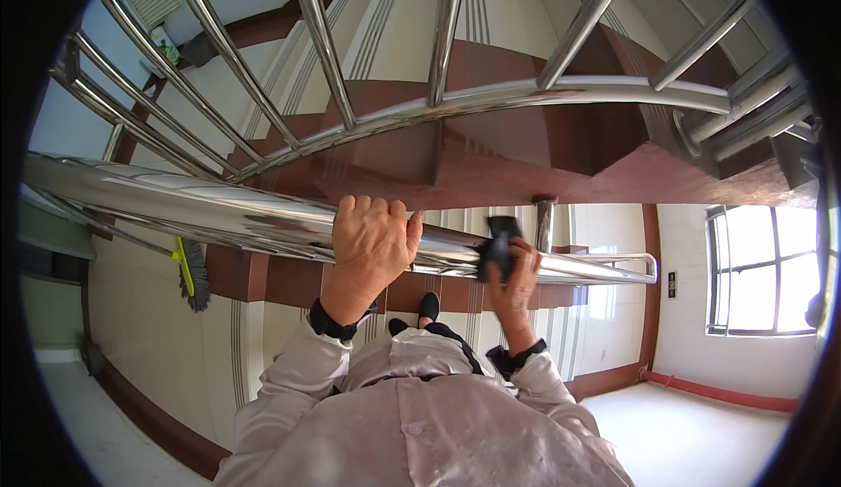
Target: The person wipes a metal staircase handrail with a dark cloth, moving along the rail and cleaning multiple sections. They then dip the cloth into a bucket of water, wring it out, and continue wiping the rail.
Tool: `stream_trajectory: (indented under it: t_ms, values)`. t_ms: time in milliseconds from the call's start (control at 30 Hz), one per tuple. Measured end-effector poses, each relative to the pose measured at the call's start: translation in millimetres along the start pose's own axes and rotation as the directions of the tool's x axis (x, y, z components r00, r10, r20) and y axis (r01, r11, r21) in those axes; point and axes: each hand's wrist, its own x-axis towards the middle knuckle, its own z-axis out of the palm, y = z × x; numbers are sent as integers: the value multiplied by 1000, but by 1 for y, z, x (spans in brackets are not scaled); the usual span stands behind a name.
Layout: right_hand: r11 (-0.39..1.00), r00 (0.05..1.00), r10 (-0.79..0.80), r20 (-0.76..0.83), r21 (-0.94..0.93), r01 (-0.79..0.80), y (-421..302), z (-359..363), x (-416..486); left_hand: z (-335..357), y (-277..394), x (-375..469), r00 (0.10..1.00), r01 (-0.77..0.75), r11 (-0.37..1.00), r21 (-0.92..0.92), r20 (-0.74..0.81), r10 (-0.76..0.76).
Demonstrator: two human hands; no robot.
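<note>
A polished metal stair handrail (276, 221) runs across the view in front of me. My left hand (374, 234) grips it near the middle, knuckles up and fingers curled over the top. Further right, my right hand (519, 273) holds a dark cloth (500, 247) against the rail; hand and cloth are blurred. The cloth drapes over the rail's top and front side. Both wrists wear black bands.
Metal balusters (318, 47) and a lower rail (486, 98) stand beyond the handrail, beside tiled steps (381, 27). A broom (190, 273) with grey bristles is at left. A window (765, 270) and a red pipe (723, 392) are at right.
</note>
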Motion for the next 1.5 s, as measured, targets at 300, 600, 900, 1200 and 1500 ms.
stream_trajectory:
  t_ms: [300,600,900,1200,1500]
  values:
    - [961,937,-274,217,96,259,-76,12,48,-6,0,1,1000,-14,1000,-22,13,14]
    - [952,936,-290,199,-36,303,11,1,14,-6,0,1,999,-1,999,-34,43,2]
    - [917,898,-381,220,-31,397,-82,39,45,-6,2,3,1000,18,998,-55,-16,-19]
    - [985,973,-168,157,-13,172,19,-1,14,-12,1,1,999,-27,999,-39,17,28]
    - [952,962,232,-142,-167,-255,30,15,-27,-11,3,2,1000,-22,1000,-17,-3,22]
